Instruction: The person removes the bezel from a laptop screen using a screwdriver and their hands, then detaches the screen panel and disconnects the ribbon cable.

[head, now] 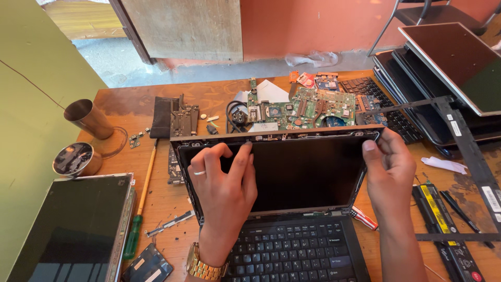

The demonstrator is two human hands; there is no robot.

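Here, the left hand (223,180) is laid flat on the dark laptop screen (302,172), fingers spread, index fingertip at the top edge. The screen's right frame corner is pinched by the right hand (389,167). The screen stands open above its keyboard (292,250), on the wooden table (162,201).

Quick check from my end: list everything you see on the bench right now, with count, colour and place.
Laptop: one, black, centre, bezel partly off.
Green circuit board: one, behind the laptop.
Metal cups: two, far left.
Loose screen panel: one, dark, bottom left.
Screwdriver: one, green handle, left of the laptop.
Stacked laptops: several, black and silver, top right.
Battery pack: one, black with yellow label, right.
Wooden table: one, brown.
Left hand: ring and gold watch, fingers on the screen's top edge.
Right hand: gripping the bezel's right corner.
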